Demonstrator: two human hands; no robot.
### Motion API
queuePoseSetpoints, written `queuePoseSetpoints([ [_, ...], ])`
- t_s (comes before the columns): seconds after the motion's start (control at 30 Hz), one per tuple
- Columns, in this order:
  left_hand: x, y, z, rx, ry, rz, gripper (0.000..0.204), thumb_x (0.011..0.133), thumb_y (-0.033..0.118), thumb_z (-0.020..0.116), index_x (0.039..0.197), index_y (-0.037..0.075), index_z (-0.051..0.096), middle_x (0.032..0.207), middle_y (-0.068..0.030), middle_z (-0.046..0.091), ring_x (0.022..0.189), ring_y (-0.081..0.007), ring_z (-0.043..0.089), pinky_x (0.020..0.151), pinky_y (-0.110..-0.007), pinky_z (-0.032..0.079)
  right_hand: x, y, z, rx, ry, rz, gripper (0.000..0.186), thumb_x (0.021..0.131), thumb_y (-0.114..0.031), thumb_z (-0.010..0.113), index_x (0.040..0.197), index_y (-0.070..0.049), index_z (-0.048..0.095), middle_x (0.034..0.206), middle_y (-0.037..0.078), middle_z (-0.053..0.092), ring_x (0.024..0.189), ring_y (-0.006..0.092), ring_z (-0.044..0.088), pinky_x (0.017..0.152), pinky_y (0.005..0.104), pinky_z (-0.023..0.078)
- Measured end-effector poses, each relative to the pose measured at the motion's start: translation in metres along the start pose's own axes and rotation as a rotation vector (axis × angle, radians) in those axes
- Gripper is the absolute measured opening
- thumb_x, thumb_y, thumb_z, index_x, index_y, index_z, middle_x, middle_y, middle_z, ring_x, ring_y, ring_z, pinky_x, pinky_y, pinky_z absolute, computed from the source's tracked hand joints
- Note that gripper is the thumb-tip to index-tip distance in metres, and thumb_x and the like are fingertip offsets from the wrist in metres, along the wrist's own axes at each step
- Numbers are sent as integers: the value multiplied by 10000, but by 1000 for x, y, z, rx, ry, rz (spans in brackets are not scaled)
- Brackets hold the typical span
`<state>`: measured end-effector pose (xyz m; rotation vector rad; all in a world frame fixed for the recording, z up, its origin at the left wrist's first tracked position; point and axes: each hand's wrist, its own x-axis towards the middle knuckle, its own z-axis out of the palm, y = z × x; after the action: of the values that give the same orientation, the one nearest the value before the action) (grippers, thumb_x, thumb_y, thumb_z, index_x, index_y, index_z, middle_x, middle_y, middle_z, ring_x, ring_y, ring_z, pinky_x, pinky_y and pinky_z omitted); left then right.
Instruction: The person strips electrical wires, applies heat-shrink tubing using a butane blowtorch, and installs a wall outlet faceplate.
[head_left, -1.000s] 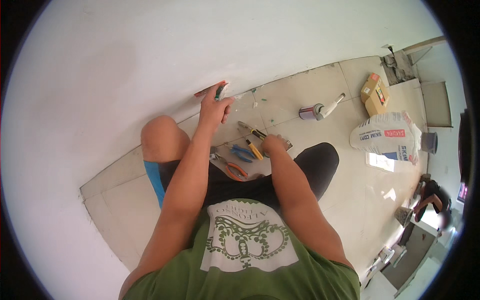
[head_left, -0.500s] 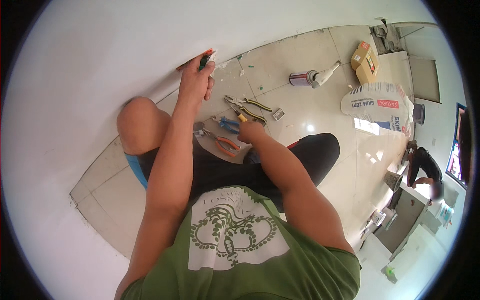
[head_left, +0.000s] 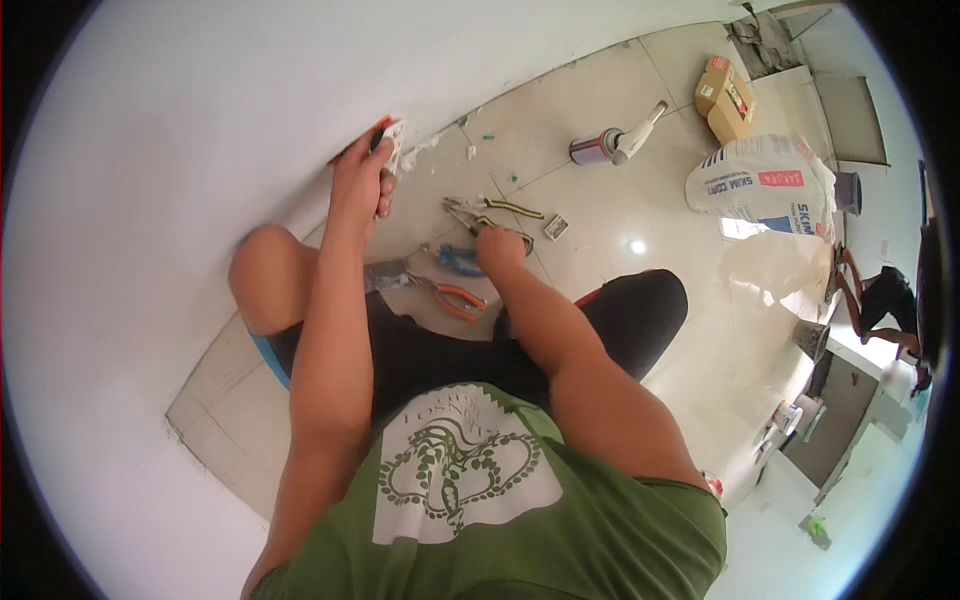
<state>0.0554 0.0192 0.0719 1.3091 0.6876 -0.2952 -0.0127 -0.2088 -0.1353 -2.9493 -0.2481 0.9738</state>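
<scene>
We see our left hand (head_left: 362,180) up at the upper-centre of the frame, pressed to the foot of the white wall (head_left: 200,120) where it meets the tiled floor (head_left: 640,200). It's closed around a small orange-handled tool (head_left: 375,128) w/ a whitish clump at its tip; exact kind we can't tell. The tool's long axis runs roughly along the wall–floor seam, slanting up to the right.

Our right hand (head_left: 500,250) is lower and to the right, mid-frame, down on the floor among the loose tools. Fingers curled, but whether it grips anything we can't tell. It sits touching or just beside the yellow-handled pliers (head_left: 495,210), w/ blue-handled pliers (head_left: 458,258) just left of it and orange-handled pliers (head_left: 455,297) below-left, nearer our knee.

So: wall work is up-left of the tool pile, left hand is on it, right hand is the nearer one to the pliers. Spray can (head_left: 600,148) and sack (head_left: 760,180) lie well apart, upper right.
</scene>
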Motion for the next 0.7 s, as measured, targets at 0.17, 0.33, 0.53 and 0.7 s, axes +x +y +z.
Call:
queuePoseSetpoints([
  [0.17,1,-3,-8,14,6,-10,384,1019,261,547,1396,191,573,611,37,443,440,-59,357,378,-249,250,-8,-7,-41,12,2,-44,310,910,-247,590,1120,-35,672,1032,173,717,1003,306,697,854,408,559],
  [0.33,2,0,-11,-15,-7,-18,403,997,187,580,1399,161,571,693,25,520,463,-51,378,371,-234,266,-38,-21,-142,757,7,-98,425,940,-332,563,1169,22,611,1055,281,677,1052,439,639,902,479,508],
  [0.53,17,-23,11,56,104,213,472,941,82,635,1404,134,560,766,-18,581,470,-69,442,357,-243,309,-63,-13,-145,1001,223,16,468,980,-384,554,1183,34,604,974,245,685,948,409,661,836,445,498],
  [0.7,15,-25,19,71,251,270,486,927,51,645,1400,124,563,656,-9,568,457,-76,459,358,-245,331,-84,-31,-186,1242,174,-56,421,978,-343,573,1196,14,620,908,202,674,853,327,651,781,396,495],
])
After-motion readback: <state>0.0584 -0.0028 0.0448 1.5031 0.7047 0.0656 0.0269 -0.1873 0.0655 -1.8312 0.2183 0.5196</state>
